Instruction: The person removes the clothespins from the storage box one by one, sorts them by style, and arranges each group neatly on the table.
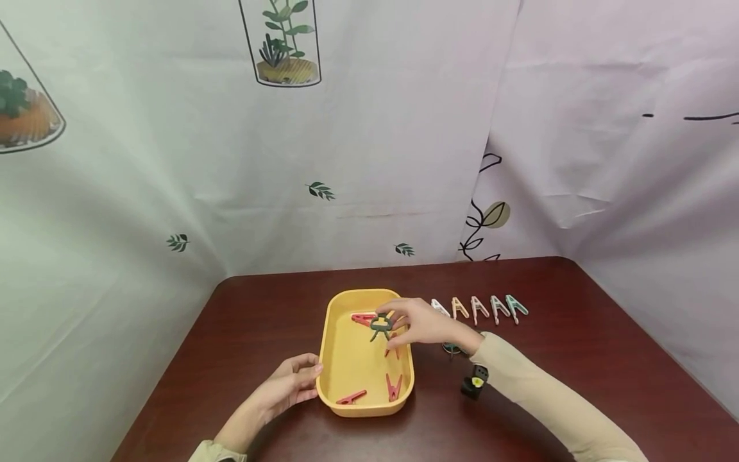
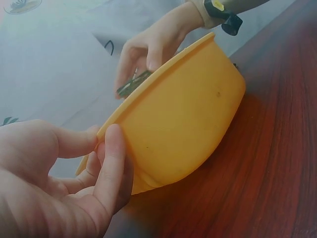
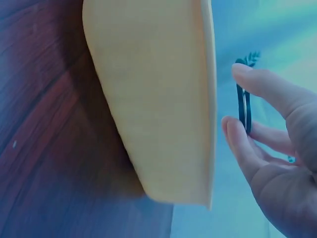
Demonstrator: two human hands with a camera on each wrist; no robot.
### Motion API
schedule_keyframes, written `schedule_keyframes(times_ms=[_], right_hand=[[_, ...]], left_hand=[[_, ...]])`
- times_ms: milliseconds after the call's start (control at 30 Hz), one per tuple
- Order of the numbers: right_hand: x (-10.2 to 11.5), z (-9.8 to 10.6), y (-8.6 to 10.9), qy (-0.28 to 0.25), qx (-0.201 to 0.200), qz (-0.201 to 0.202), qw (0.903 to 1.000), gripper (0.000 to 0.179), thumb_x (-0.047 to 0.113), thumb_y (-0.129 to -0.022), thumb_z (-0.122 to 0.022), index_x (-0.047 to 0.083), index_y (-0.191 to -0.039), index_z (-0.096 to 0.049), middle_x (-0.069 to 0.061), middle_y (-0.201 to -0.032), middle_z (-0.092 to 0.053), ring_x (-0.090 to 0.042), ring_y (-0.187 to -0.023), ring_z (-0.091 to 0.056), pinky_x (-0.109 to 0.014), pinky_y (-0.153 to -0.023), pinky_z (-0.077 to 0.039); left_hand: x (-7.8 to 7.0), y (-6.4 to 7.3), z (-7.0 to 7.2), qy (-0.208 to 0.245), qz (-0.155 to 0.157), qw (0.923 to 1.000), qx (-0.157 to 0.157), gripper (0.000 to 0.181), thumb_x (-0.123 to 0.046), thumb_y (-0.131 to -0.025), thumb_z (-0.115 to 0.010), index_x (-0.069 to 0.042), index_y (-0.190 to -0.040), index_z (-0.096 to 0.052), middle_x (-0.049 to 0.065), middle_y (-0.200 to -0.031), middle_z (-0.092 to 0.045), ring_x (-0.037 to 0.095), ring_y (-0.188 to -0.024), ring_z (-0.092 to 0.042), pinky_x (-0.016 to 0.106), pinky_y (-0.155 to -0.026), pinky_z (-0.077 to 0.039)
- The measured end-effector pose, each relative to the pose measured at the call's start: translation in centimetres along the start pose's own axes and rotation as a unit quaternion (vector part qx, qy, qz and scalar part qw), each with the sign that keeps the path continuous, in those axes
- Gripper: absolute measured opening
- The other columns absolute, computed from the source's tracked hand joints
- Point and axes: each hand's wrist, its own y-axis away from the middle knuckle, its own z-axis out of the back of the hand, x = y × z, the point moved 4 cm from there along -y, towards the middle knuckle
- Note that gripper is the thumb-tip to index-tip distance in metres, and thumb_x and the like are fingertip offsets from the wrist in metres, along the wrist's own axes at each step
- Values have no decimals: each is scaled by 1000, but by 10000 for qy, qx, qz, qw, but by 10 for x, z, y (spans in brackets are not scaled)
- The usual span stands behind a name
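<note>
With the right hand [image 1: 424, 322], pinching the dark green clip [image 3: 241, 104] above the yellow tray [image 1: 364, 411], perhaps risking a slip from the fingertip hold onto red clips [image 1: 394, 393] inside. With the left hand [image 1: 287, 382], gripping the tray's left rim, possibly inviting a tilt by uneven pulling.

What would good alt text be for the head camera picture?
A person's right hand holds a dark green clip over a yellow tray containing red clips, while the left hand grips the tray's left rim. Five other clips lie in a row to the right on a dark red table.
</note>
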Motion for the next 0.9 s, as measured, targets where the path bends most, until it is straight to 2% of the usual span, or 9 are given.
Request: schedule_keyframes(times_ms=[100,233,433,567,667,800,900], right_hand=[[-2,8,13,-180,-85,38,9998,66,22,-79,-81,2,-134,-52,-15,-122,-60,-21,-97,-66,-29,-86,-56],[-10,18,30,-216,-308,-77,9993,67,24,-78,-81,2,-134,-52,-12,-121,-60,-20,-98,-66,-27,-85,-56],[-32,38,62,-79,-686,-398,9968,65,27,-78,-81,10,-134,-54,-12,-122,-61,-22,-98,-66,-37,-84,-57],[-48,52,86,37,-651,-617,9960,67,28,-78,-81,6,-135,-53,-17,-124,-60,-22,-99,-67,-30,-83,-57],[-60,61,105,-66,-505,-893,9947,69,27,-79,-80,2,-136,-51,-20,-124,-60,-24,-102,-67,-26,-82,-56],[-73,72,130,-278,-401,-1200,9916,69,25,-79,-80,-2,-136,-49,-25,-123,-59,-31,-104,-65,-27,-79,-57],[-82,79,146,-250,-425,-1388,9891,68,23,-79,-80,-2,-135,-50,-25,-124,-58,-31,-105,-66,-26,-76,-57]], left_hand=[[0,0,-2,-11,7,10000,13,18,-16,-100,-52,-4,-112,-47,-2,-92,-61,6,-79,-62,19,-72,-55],[1,2,-2,34,36,10000,-3,17,-15,-100,-52,-4,-112,-47,-2,-92,-61,6,-79,-62,19,-71,-55],[0,3,-2,42,5,10000,-3,18,-14,-100,-51,-3,-114,-46,-1,-94,-61,5,-80,-61,18,-71,-55],[0,3,-4,30,20,10000,-8,20,-15,-100,-52,-3,-114,-46,-1,-93,-60,5,-79,-61,18,-71,-55],[1,3,-4,31,24,10000,-10,19,-15,-100,-52,-3,-113,-47,-1,-93,-60,5,-79,-61,18,-70,-55],[1,2,-4,28,27,10000,9,17,-15,-100,-51,-4,-112,-48,-2,-92,-60,5,-79,-61,18,-71,-55],[1,2,-2,11,29,10000,-18,16,-16,-100,-52,-5,-111,-48,-2,-92,-59,5,-79,-61,19,-71,-55]])
